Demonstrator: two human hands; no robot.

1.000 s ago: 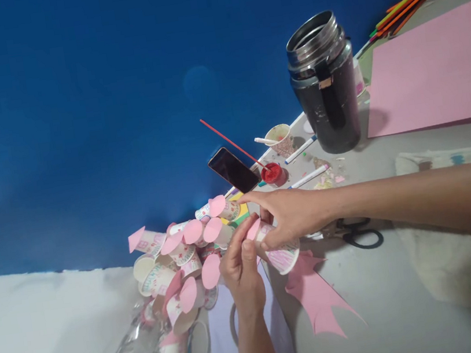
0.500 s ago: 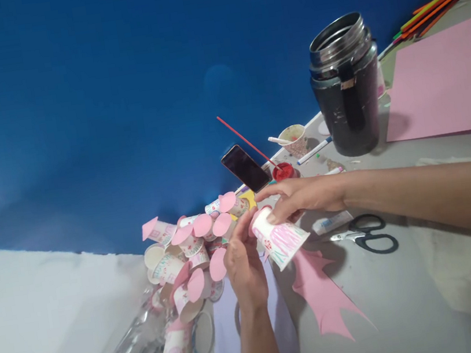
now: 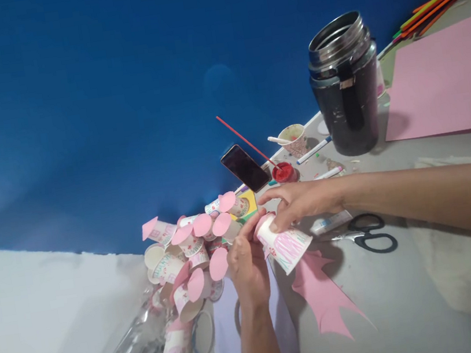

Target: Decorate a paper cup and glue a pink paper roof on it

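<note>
While the paper cup [image 3: 286, 244] lies tilted on its side just above the bench [image 3: 392, 294], both hands have it: the right hand [image 3: 300, 202] closes its grip over the cup's upper wall near the base, and the left hand [image 3: 248, 265] pinches at the base end, where a bit of pink shows under the fingertips. Doing this well likely means keeping the right-hand hold light so the thin wall does not crush, and pressing evenly around the base edge with the left. The cup hangs over a jagged pink paper scrap [image 3: 322, 296], beside a cluster of cups with pink discs [image 3: 197, 246]. A glue tube [image 3: 332, 222] and scissors [image 3: 370, 233] lie near the right wrist; a dark flask [image 3: 346, 88] stands farther off.
</note>
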